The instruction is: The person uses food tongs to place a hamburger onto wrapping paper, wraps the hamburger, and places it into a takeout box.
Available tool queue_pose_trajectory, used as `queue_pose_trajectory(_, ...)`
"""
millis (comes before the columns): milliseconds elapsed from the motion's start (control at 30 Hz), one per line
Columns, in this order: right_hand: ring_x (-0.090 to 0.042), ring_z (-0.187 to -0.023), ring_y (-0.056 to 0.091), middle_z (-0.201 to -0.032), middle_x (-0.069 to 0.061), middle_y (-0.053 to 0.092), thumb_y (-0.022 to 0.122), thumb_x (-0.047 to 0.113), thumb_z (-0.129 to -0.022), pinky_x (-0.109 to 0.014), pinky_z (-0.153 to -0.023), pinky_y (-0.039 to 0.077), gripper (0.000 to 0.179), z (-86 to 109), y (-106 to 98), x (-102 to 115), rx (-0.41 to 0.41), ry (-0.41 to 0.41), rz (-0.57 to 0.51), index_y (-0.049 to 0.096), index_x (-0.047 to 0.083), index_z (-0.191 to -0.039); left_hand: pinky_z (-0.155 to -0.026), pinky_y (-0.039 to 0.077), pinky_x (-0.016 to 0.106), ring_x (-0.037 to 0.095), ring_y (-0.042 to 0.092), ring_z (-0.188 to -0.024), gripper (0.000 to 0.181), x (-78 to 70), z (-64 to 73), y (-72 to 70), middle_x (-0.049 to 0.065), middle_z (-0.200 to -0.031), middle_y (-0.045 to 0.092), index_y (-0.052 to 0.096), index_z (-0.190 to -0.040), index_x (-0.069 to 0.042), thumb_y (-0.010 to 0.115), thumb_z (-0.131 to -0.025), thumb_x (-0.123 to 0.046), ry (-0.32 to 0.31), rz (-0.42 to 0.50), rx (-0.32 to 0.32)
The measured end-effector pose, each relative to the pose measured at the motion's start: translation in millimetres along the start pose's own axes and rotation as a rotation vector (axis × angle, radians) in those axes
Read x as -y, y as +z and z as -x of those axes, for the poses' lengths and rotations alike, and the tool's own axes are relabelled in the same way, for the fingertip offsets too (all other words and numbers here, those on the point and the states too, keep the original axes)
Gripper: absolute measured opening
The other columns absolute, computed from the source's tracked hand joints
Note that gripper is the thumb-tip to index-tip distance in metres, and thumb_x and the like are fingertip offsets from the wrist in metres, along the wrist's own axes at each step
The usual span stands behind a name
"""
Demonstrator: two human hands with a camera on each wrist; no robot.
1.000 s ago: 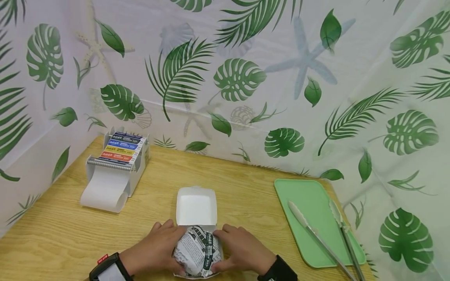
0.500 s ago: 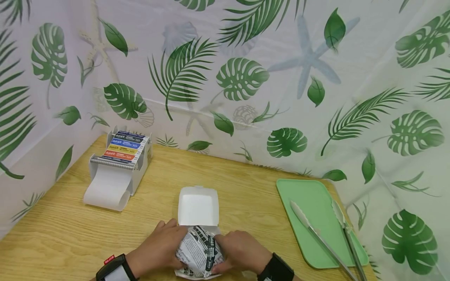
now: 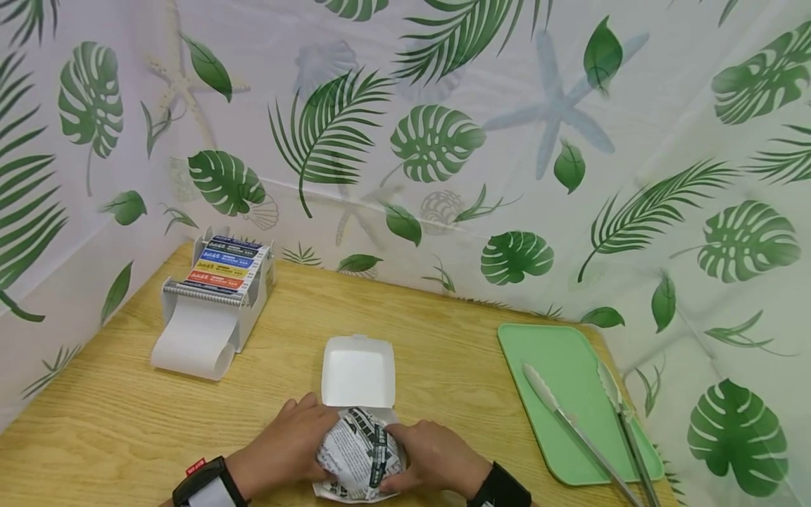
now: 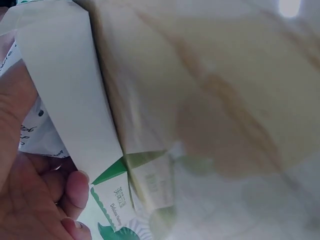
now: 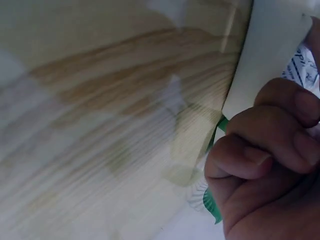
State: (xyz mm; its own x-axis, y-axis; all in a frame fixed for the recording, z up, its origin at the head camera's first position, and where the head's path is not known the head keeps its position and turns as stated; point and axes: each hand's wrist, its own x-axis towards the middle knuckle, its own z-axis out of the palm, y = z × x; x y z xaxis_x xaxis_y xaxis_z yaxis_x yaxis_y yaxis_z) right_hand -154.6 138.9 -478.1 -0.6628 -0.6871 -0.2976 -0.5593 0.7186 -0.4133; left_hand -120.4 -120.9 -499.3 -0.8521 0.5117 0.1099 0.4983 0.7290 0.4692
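A round burger [image 3: 353, 451] wrapped in black-and-white printed paper sits in the lower half of a white clamshell box, whose lid [image 3: 358, 372] stands open behind it. From one side my left hand [image 3: 288, 443] holds the burger, with thumb and fingers curled against the paper. My right hand [image 3: 440, 454] grips the opposite side, thumb toward the front. In the left wrist view the box's white outer wall [image 4: 65, 85] runs beside the left hand [image 4: 30, 195], wrapping paper visible behind the thumb. The right wrist view has the curled fingers [image 5: 265, 135] by the box wall.
At the back left stands a dispenser [image 3: 222, 282] with a roll of white paper or labels hanging out. A green tray [image 3: 570, 436] lies on the right, with metal tongs [image 3: 589, 451] across it. Leaf-patterned sheeting [image 3: 437, 141] encloses the wooden table [image 3: 443, 331].
The head view has shifted slightly. My right-hand fingers curled in against the burger and then eased outward a little; both hands stay at its sides.
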Motion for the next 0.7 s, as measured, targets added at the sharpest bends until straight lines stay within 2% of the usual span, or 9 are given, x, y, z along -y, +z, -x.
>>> queue_pose_trajectory(100, 0.0, -0.074, 0.056, -0.09, 0.01, 0.066, 0.085, 0.05, -0.08, -0.022, -0.066, 0.048, 0.066, 2.7, -2, -3, 0.011, 0.02, -0.103, 0.063, 0.01, -0.128, -0.072, 0.03, 0.029, 0.01, 0.04, -0.09, 0.079, 3.3, -0.1, -2.9, -0.007, -0.107, 0.063, 0.066, -0.126, -0.014, 0.097, -0.059, -0.043, -0.004, 0.036, 0.022)
queue_pose_trajectory(300, -0.001, -0.06, 0.05, -0.071, 0.01, 0.058, 0.084, 0.037, -0.085, -0.019, -0.055, 0.042, 0.076, 10.0, -10, -12, 0.063, -0.003, -0.366, 0.049, 0.005, -0.145, -0.077, 0.031, 0.03, 0.011, 0.039, -0.098, 0.099, 10.8, 1.9, -15.3, -0.004, -0.115, 0.058, 0.062, -0.135, -0.01, 0.088, -0.057, -0.066, 0.002, 0.12, 0.105)
queue_pose_trajectory(400, 0.001, -0.061, 0.049, -0.071, 0.011, 0.057, 0.081, 0.035, -0.088, -0.018, -0.058, 0.041, 0.078, 11.9, -18, -16, 0.062, -0.046, -0.405, 0.045, 0.004, -0.149, -0.083, 0.036, 0.034, 0.014, 0.04, -0.104, 0.102, 16.5, 3.2, -27.1, 0.0, -0.123, 0.057, 0.061, -0.136, -0.006, 0.083, -0.061, -0.07, 0.021, 0.14, 0.122)
queue_pose_trajectory(467, -0.001, -0.063, 0.05, -0.074, 0.01, 0.059, 0.078, 0.033, -0.091, -0.019, -0.06, 0.042, 0.075, 10.7, -25, -20, 0.043, -0.059, -0.418, 0.044, 0.003, -0.15, -0.088, 0.04, 0.04, 0.019, 0.043, -0.109, 0.098, 23.0, 2.3, -35.3, 0.004, -0.126, 0.056, 0.06, -0.136, -0.003, 0.082, -0.066, -0.068, 0.02, 0.168, 0.098)
queue_pose_trajectory(567, -0.006, -0.069, 0.054, -0.083, 0.006, 0.062, 0.072, 0.032, -0.097, -0.024, -0.064, 0.045, 0.066, 2.3, -34, -26, -0.047, -0.015, -0.427, 0.046, 0.001, -0.148, -0.096, 0.044, 0.053, 0.031, 0.047, -0.12, 0.088, 35.4, -4.9, -43.4, 0.014, -0.133, 0.055, 0.056, -0.139, 0.002, 0.076, -0.081, -0.062, -0.081, 0.257, 0.048)
queue_pose_trajectory(633, -0.01, -0.077, 0.059, -0.093, 0.002, 0.066, 0.066, 0.035, -0.1, -0.03, -0.07, 0.049, 0.062, -7.1, -37, -30, -0.119, 0.059, -0.457, 0.047, 0.0, -0.148, -0.1, 0.044, 0.057, 0.039, 0.049, -0.126, 0.084, 45.0, -13.5, -43.3, 0.02, -0.137, 0.054, 0.05, -0.144, 0.004, 0.067, -0.091, -0.058, -0.192, 0.365, 0.038)
queue_pose_trajectory(700, -0.015, -0.087, 0.063, -0.104, -0.004, 0.068, 0.06, 0.039, -0.103, -0.036, -0.078, 0.052, 0.062, -18.1, -37, -33, -0.173, 0.137, -0.518, 0.046, 0.0, -0.149, -0.103, 0.044, 0.057, 0.041, 0.05, -0.128, 0.08, 53.3, -22.5, -39.5, 0.024, -0.14, 0.053, 0.043, -0.149, 0.005, 0.057, -0.099, -0.056, -0.317, 0.493, 0.048)
